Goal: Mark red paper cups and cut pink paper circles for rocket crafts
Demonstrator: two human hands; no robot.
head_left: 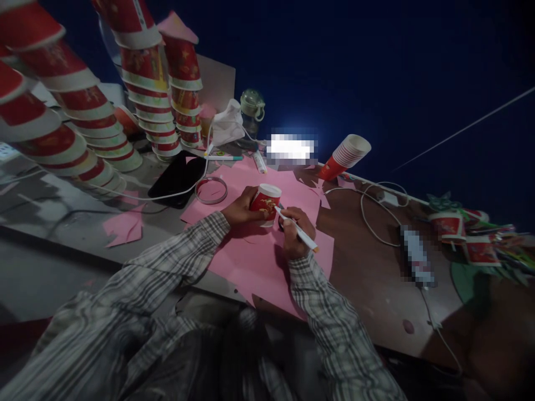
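Note:
My left hand (240, 208) is wrapped round a red paper cup (266, 200) that stands on a pink paper sheet (259, 256). My right hand (295, 231) grips a white marker pen (297, 230), its tip at the foot of the cup on the near side. Both sleeves are plaid. The cup is upright with its white rim upward.
Tall stacks of red cups (144, 83) rise at the left and back. A black phone (178, 177), a tape ring (211, 190), a lying cup stack (346, 156), white cables (376, 211), a bottle (252, 110) and more cups (449, 227) lie around.

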